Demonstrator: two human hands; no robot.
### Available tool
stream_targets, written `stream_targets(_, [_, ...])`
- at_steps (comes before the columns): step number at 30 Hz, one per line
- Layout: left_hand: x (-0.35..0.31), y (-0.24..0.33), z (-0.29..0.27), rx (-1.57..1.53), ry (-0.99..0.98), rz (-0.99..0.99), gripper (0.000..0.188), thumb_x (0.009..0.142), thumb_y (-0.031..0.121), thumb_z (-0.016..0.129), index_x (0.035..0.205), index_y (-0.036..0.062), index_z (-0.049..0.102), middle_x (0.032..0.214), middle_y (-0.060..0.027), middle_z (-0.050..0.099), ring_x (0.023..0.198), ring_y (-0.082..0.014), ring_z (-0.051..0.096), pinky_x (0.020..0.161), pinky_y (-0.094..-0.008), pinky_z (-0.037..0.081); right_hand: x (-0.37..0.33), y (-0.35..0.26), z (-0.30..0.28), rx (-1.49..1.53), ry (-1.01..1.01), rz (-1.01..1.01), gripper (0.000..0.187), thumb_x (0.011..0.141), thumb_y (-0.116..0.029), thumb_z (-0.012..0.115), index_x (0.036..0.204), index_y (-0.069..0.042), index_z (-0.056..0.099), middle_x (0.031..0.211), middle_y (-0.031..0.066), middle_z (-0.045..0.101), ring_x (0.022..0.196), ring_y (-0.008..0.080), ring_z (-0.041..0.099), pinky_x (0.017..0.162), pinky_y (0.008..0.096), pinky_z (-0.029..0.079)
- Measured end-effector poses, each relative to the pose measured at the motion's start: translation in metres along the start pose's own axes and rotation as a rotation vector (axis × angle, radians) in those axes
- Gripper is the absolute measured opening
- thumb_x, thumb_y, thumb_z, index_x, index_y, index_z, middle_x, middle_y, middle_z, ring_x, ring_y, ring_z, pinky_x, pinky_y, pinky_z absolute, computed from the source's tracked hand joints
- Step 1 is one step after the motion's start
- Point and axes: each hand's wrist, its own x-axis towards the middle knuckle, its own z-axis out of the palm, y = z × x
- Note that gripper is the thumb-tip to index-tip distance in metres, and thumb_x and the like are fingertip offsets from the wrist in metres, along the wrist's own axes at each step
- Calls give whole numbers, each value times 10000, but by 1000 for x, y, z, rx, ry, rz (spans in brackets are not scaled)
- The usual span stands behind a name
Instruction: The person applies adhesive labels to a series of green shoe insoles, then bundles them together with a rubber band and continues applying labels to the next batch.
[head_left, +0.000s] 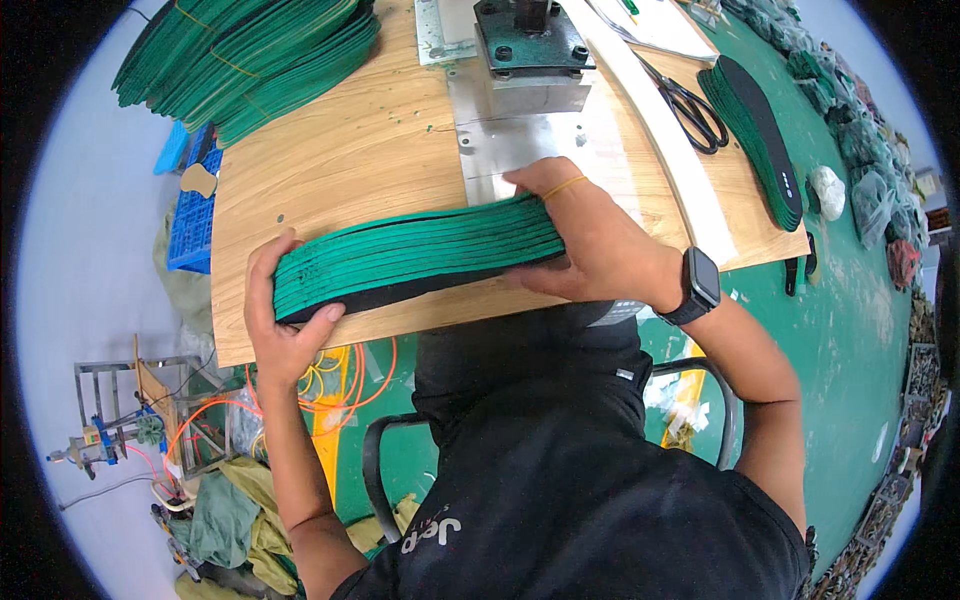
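A stack of green insoles (420, 245) with a black face on its lower side lies on edge along the front of the wooden table. My left hand (277, 325) wraps round its left end, thumb on the near side and fingers behind. At the other end my right hand (605, 240) grips the stack between thumb and fingers; some fingertips are hidden or slightly blurred. A thin yellow rubber band (565, 187) is looped on a digit of the right hand. My right wrist wears a black watch (703, 280).
Behind the stack stands a metal press (535, 50) on a steel plate (500, 150). Large banded green insole bundles (240, 60) fill the back left. Black scissors (697, 115), a white strip (660, 130) and another insole stack (755, 140) lie to the right. A blue crate (190, 225) stands beyond the left edge.
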Motion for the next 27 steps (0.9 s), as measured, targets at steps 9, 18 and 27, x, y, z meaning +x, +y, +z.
stream_targets(9, [-7, -17, 4, -66, 44, 69, 683, 641, 245, 767, 1203, -42, 503, 1127, -181, 540, 1050, -282, 530, 933, -369, 401, -5, 4, -12, -103, -127, -29, 669, 705, -240, 758, 1213, 60, 444, 1054, 222, 494, 985, 375, 485, 872, 403, 418])
stream_targets(18, [-17, -25, -7, -111, 28, 16, 644, 648, 291, 765, 1155, -22, 519, 1095, -152, 554, 1021, -257, 539, 914, -354, 411, -7, 6, -14, -145, -210, -22, 628, 743, -237, 723, 1228, 42, 438, 1038, 209, 501, 967, 376, 486, 863, 412, 413])
stream_targets(27, [3, -1, -6, -178, 46, -205, 468, 763, 167, 663, 1181, -26, 581, 1131, -119, 603, 1033, -193, 555, 945, -304, 402, -20, 0, -12, 155, -10, 197, 593, 750, -182, 744, 1235, 0, 456, 1053, 201, 575, 919, 298, 584, 807, 345, 463])
